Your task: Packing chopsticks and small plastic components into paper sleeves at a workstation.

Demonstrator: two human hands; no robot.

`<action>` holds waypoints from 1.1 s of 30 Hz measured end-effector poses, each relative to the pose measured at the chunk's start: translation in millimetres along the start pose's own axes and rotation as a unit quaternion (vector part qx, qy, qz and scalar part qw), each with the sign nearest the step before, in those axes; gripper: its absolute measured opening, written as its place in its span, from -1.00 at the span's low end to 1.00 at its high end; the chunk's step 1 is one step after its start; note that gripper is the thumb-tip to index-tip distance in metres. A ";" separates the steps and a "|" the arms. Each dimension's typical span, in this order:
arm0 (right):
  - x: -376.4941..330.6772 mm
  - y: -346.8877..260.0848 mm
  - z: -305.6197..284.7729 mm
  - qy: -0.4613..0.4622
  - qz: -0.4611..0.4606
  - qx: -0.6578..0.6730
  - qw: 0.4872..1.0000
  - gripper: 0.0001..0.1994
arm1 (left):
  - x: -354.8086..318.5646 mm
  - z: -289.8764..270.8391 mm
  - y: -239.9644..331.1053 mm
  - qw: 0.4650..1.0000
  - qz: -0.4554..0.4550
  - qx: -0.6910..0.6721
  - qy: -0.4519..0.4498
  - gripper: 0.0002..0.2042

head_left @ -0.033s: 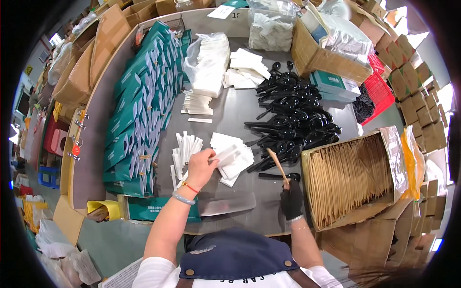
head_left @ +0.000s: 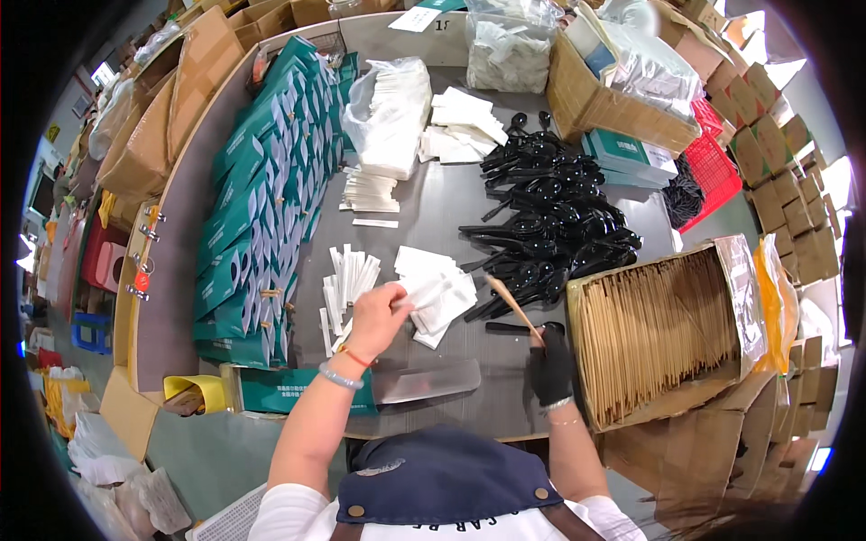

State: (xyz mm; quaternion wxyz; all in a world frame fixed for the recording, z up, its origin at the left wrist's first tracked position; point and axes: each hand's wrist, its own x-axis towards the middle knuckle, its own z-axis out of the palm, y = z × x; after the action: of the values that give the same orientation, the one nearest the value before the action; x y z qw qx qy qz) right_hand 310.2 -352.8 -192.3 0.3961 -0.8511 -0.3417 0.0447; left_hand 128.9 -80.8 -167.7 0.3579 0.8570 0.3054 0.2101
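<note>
My left hand (head_left: 379,317) is closed in a pinch at the left edge of the white napkins (head_left: 442,287), with one thin white napkin at its fingertips. Strips of narrow white packets (head_left: 354,275) lie just beyond that hand. In a black fingerless glove, my right hand (head_left: 548,365) grips a light-brown pair of wooden chopsticks (head_left: 512,303), slanting up to the left. Past them spreads a heap of black plastic spoons (head_left: 559,216); one loose black spoon (head_left: 510,327) lies beside the glove. A carton (head_left: 591,374) full of matching chopsticks stands to the right of that hand.
Rows of green printed sleeves (head_left: 257,216) line the left side. In front lies another green sleeve (head_left: 271,389) beside a clear plastic sleeve (head_left: 428,382). Farther back are a bag of white packets (head_left: 388,117), more napkins (head_left: 460,126) and a cardboard box (head_left: 613,113).
The chopsticks' far end has swung up and to the left, with my right hand shifting slightly. My left hand has moved a little down, and the napkin at its fingertips now lies lower.
</note>
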 end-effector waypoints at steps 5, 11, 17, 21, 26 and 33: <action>36.2 -6.3 -10.9 -0.088 -0.039 -0.141 0.985 -0.82 | -65.7 -32.5 28.0 0.968 -0.009 -0.011 -0.252 -0.82; 40.3 -18.4 -15.3 -0.081 -0.137 -0.157 0.975 -0.80 | -132.5 -29.4 32.3 0.976 0.108 0.150 -0.112 -0.58; -8.9 -89.0 45.3 -0.298 -0.183 -0.073 0.934 -0.77 | -153.8 -30.1 32.0 0.950 0.171 0.229 -0.123 -0.71; -8.7 -103.6 51.9 -0.346 -0.162 -0.080 0.921 -0.75 | -159.1 -47.9 23.7 0.951 0.127 0.241 -0.145 -0.66; -8.9 -75.2 11.2 -0.328 -0.147 -0.081 0.930 -0.63 | -147.7 -76.5 11.9 0.976 0.072 0.177 -0.103 -0.36; -11.6 -66.9 33.4 -0.324 -0.264 -0.092 0.904 -0.61 | -141.3 -64.3 -0.6 0.981 0.072 0.141 -0.108 -0.27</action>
State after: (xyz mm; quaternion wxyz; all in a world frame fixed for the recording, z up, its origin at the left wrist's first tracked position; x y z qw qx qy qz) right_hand 253.3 -308.1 -170.2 0.1810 -0.7008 -0.6659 0.1806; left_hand -11.0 -144.4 -146.0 0.2478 0.9365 0.2288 0.0961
